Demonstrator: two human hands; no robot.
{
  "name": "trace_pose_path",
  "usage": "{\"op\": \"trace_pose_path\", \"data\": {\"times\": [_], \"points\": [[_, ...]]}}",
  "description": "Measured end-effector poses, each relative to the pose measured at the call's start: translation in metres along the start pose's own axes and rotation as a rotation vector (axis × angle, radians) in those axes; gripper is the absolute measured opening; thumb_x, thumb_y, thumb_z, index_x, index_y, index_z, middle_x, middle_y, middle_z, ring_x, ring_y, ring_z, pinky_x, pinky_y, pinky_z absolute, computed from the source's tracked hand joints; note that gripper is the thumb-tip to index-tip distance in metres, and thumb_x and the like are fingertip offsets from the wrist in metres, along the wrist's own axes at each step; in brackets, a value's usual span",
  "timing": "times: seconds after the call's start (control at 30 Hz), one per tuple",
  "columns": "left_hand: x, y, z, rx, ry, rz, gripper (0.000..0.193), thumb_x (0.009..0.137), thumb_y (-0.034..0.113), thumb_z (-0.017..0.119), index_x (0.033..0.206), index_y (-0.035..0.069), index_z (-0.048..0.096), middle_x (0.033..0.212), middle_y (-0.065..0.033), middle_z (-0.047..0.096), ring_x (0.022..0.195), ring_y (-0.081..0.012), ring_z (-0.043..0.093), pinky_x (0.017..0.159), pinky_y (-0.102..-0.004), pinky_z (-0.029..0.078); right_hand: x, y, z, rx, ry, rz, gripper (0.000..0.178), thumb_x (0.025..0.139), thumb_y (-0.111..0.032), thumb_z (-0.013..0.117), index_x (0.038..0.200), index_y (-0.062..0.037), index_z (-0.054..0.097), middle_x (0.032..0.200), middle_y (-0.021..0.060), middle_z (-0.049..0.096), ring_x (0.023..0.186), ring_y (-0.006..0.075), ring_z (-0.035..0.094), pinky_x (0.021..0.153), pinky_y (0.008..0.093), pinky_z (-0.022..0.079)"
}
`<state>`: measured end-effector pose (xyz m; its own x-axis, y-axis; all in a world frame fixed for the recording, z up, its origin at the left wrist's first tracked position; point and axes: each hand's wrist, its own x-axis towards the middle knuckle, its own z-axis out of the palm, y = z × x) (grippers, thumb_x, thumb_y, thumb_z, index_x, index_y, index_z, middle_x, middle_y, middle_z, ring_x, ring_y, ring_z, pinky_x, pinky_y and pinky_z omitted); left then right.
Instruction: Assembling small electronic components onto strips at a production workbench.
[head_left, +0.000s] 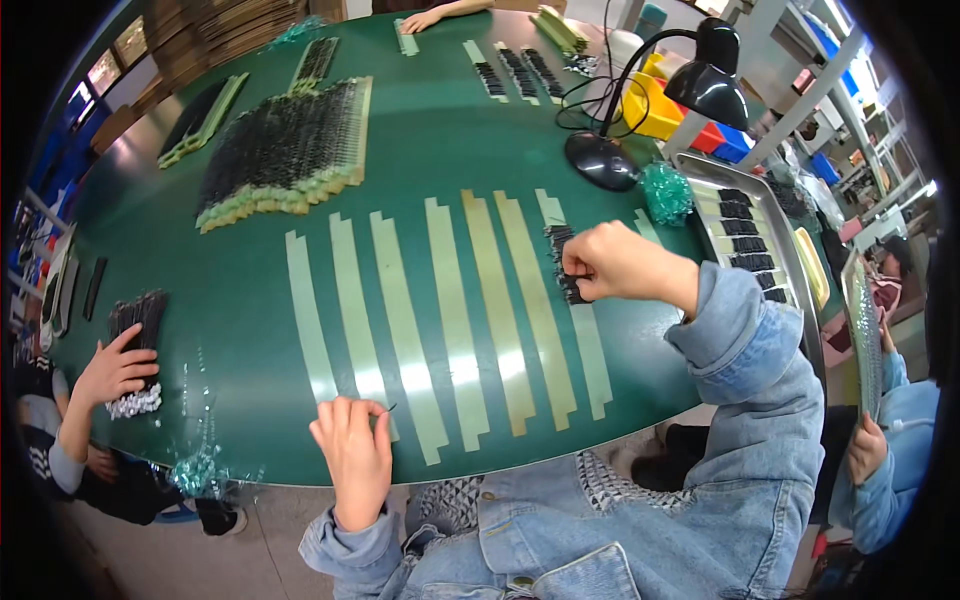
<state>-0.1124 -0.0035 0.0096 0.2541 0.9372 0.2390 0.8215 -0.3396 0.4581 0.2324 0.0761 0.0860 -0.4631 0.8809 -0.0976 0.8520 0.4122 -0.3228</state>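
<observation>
Flat pale green strips (457,320) lie side by side, spaced apart, with stepped ends; long axes run roughly 12 to 6 o'clock, tops inclined toward 11. Two yellower strips (496,310) lie at 3 o'clock from row centre. Small black parts (558,243), closely stacked crosswise, cover part of one strip at 2 o'clock. A thin dark piece (391,407) projects from the left hand (353,450) at 7 o'clock.
</observation>
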Motion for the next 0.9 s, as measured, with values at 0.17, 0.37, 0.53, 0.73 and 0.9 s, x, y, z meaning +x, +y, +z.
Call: {"op": "trace_pose_path", "data": {"times": [0.17,0.37,0.53,0.73,0.9], "points": [[0.000,0.002,0.002,0.057,-0.009,0.012,0.011,0.073,0.001,0.059,0.080,0.004,0.051,0.081,-0.0082,0.046,0.082,-0.0278,0.043,0.071,-0.0371,0.030,-0.007,0.015,0.021,-0.141,-0.015,0.049,0.013,0.063,-0.006,0.062,0.076,-0.0016,0.060,0.076,0.0124,0.061,0.074,0.0303,0.060,0.068,0.0377,0.049],[0.015,0.015,-0.011,0.053,-0.027,0.047,0.012,0.073,0.000,0.058,0.081,0.003,0.049,0.083,-0.0102,0.045,0.081,-0.0284,0.042,0.071,-0.0382,0.031,-0.010,0.016,0.023,-0.149,0.045,0.053,0.013,0.067,-0.005,0.063,0.079,-0.0010,0.061,0.080,0.0118,0.062,0.078,0.0297,0.060,0.071,0.0368,0.048],[0.066,0.068,-0.045,0.005,0.008,0.360,0.010,0.074,0.003,0.056,0.081,0.002,0.049,0.081,-0.0116,0.044,0.079,-0.0299,0.043,0.068,-0.0389,0.032,-0.014,0.019,0.018,-0.067,0.182,0.037,0.012,0.068,-0.005,0.064,0.079,-0.0005,0.062,0.079,0.0121,0.062,0.076,0.0292,0.060,0.070,0.0360,0.049],[0.137,0.115,0.044,-0.143,-0.050,0.545,0.005,0.077,0.003,0.054,0.079,0.002,0.049,0.081,-0.0131,0.047,0.081,-0.0308,0.043,0.069,-0.0390,0.034,-0.026,0.009,0.007,-0.105,0.362,0.078,0.017,0.069,-0.004,0.066,0.086,0.0000,0.064,0.079,0.0127,0.064,0.072,0.0274,0.062,0.066,0.0337,0.050],[0.168,0.136,0.108,-0.145,-0.055,0.568,0.005,0.078,0.005,0.055,0.079,0.003,0.052,0.081,-0.0114,0.048,0.082,-0.0289,0.044,0.069,-0.0382,0.034,-0.064,-0.004,-0.009,0.171,0.700,0.224,0.016,0.072,-0.004,0.065,0.088,-0.0014,0.065,0.077,0.0117,0.063,0.068,0.0229,0.063,0.061,0.0308,0.050]]}}
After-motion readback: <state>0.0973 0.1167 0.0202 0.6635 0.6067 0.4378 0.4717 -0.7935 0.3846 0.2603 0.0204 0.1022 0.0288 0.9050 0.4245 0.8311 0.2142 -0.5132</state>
